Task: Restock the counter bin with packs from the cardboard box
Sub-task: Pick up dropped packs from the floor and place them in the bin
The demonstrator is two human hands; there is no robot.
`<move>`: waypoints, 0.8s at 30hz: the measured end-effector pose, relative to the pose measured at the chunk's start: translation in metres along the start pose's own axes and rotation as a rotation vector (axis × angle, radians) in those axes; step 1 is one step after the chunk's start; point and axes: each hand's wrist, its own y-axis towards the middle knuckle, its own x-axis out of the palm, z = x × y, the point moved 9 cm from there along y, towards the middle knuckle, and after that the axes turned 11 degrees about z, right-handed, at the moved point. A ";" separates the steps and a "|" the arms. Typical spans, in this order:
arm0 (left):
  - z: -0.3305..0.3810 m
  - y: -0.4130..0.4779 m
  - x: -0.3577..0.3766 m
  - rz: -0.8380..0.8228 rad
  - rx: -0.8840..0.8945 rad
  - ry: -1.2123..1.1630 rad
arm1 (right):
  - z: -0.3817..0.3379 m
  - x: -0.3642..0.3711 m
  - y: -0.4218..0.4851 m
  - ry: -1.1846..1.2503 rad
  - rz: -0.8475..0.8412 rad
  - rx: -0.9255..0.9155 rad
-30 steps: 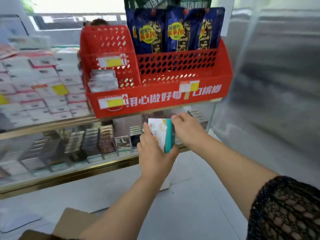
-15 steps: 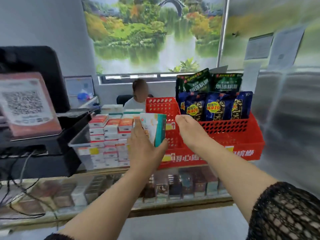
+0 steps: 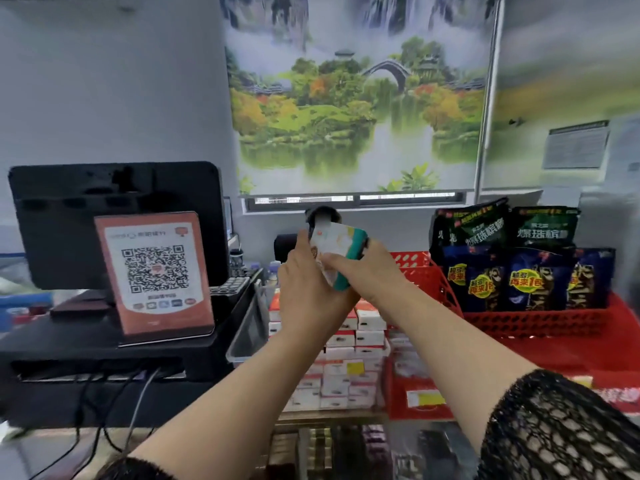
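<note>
Nearest, both bare arms reach forward over the counter. The left hand (image 3: 304, 285) and right hand (image 3: 367, 268) now both clasp the white-and-teal pack (image 3: 337, 252); a moment ago the right hand hung empty beside it. The pack has risen from below the counter edge and hangs above the clear bin (image 3: 247, 329) of stacked packs at six o'clock of it, likely about to go in. Farther, at three o'clock, stands the red basket (image 3: 540, 323).

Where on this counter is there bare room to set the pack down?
Little room. The clear bin is stacked with packs, the red basket holds pouches, and the QR sign fills the black stand. Only the red ledge fronting the pouches looks bare.
</note>
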 end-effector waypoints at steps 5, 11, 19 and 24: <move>-0.028 0.030 0.006 -0.126 0.047 0.012 | -0.010 0.024 0.031 0.157 0.024 -0.041; -0.042 0.070 0.021 -0.269 0.153 0.146 | -0.048 0.052 0.072 -0.222 -0.235 -0.421; -0.055 0.103 0.059 -0.473 0.176 0.291 | -0.025 0.079 0.111 -0.821 -0.471 -0.684; -0.058 0.104 0.082 -0.541 0.195 0.303 | 0.000 0.083 0.135 -0.858 -0.539 -0.630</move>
